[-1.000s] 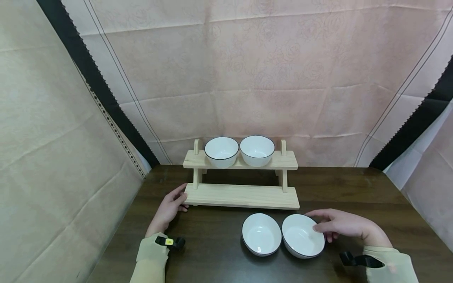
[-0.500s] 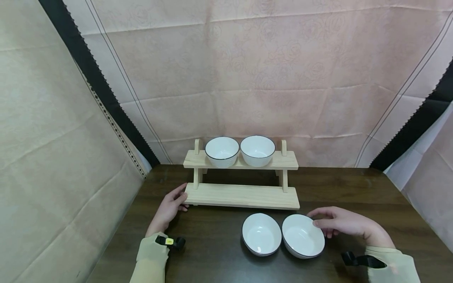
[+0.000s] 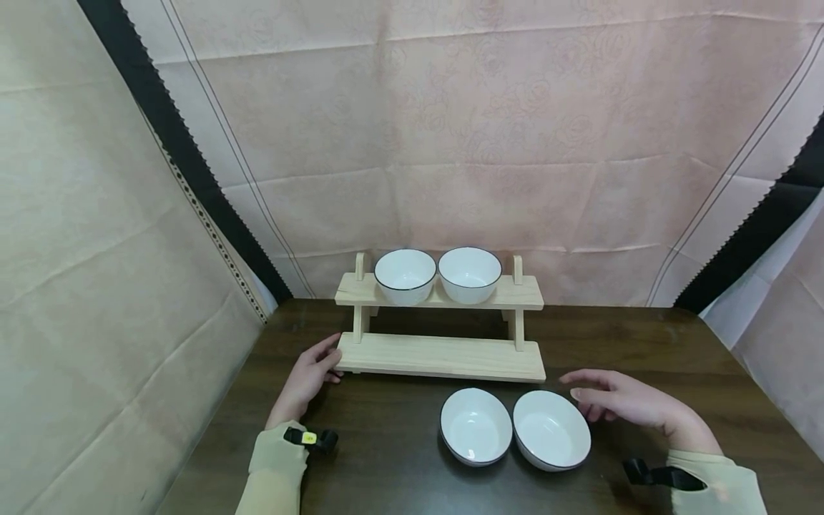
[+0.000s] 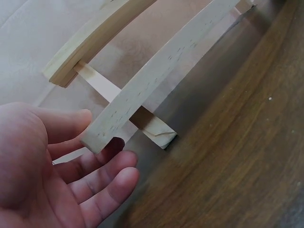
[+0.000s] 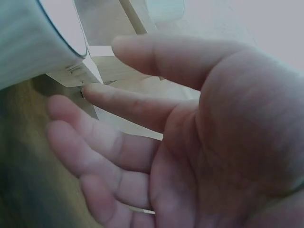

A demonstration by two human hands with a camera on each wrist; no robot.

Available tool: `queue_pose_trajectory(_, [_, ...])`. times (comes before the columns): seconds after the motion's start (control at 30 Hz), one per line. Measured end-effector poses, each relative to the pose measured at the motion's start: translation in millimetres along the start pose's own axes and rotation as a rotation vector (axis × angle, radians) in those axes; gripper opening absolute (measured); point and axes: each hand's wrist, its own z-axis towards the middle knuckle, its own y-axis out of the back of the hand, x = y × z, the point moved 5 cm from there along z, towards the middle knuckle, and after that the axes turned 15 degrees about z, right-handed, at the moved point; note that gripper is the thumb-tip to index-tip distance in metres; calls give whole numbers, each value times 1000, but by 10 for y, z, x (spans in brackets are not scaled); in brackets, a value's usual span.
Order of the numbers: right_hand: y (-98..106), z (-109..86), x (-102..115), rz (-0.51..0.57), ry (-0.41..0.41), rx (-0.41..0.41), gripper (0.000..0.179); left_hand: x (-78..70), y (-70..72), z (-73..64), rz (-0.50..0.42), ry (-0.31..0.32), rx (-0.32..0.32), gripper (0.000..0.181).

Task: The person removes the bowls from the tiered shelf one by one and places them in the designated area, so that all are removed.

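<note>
My left hand (image 3: pixel 307 377) holds the left end of the lower board of a two-tier wooden shelf (image 3: pixel 444 355). In the left wrist view the thumb lies at the board's end (image 4: pixel 118 107) from above and the fingers curl below it. Beside the right front bowl (image 3: pixel 551 430), white with a dark rim, my right hand (image 3: pixel 627 400) hovers with loosely bent fingers and nothing in them. The right wrist view shows that bowl's wall (image 5: pixel 38 42) just off the fingertips. Touching or nearly so, a matching bowl (image 3: pixel 476 427) stands to its left on the table.
Two more white bowls, a left one (image 3: pixel 404 277) and a right one (image 3: pixel 468 275), sit side by side on the shelf's upper board (image 3: pixel 344 292). The dark wooden table (image 3: pixel 386 450) ends at a pale cloth backdrop (image 3: pixel 515 143).
My right hand has drawn back from the right front bowl's rim, up and slightly right, and its thumb has come off the bowl. The left hand, shelf and bowls stay put.
</note>
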Motion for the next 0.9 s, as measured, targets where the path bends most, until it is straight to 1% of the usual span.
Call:
queue_pose_trajectory(0.1, [4,22,24,-5,0,-20,48,104,-6,48,3,15,-16,50])
queue_pose_trajectory(0.23, [16,41,61,-6,14,-61,50,161,-8,51,26,27,-44,48])
queue_pose_trajectory(0.3, [32,45,78,7,23,-103,50,163,-1,53,49,27,-57,48])
queue_pose_trajectory(0.4, [61,51,103,29,32,-193,49,142,17,62,88,38,-79,48])
queue_pose_trajectory(0.53, [74,79,162,14,63,-268,47,53,68,71,150,31,-107,53])
queue_pose_trajectory(0.6, [70,103,205,-2,72,-289,45,-13,109,73,191,10,-132,58])
queue_pose_trajectory(0.67, [67,131,272,-38,94,-309,42,-87,152,78,240,-12,-162,64])
queue_pose_trajectory(0.77, [69,186,386,-107,119,-362,35,-197,209,98,303,-50,-199,70])
queue_pose_trajectory(0.83, [68,217,466,-165,144,-387,31,-265,233,118,310,-63,-217,72])
queue_pose_trajectory(0.9, [68,252,531,-213,157,-403,28,-322,257,147,288,-80,-224,73])
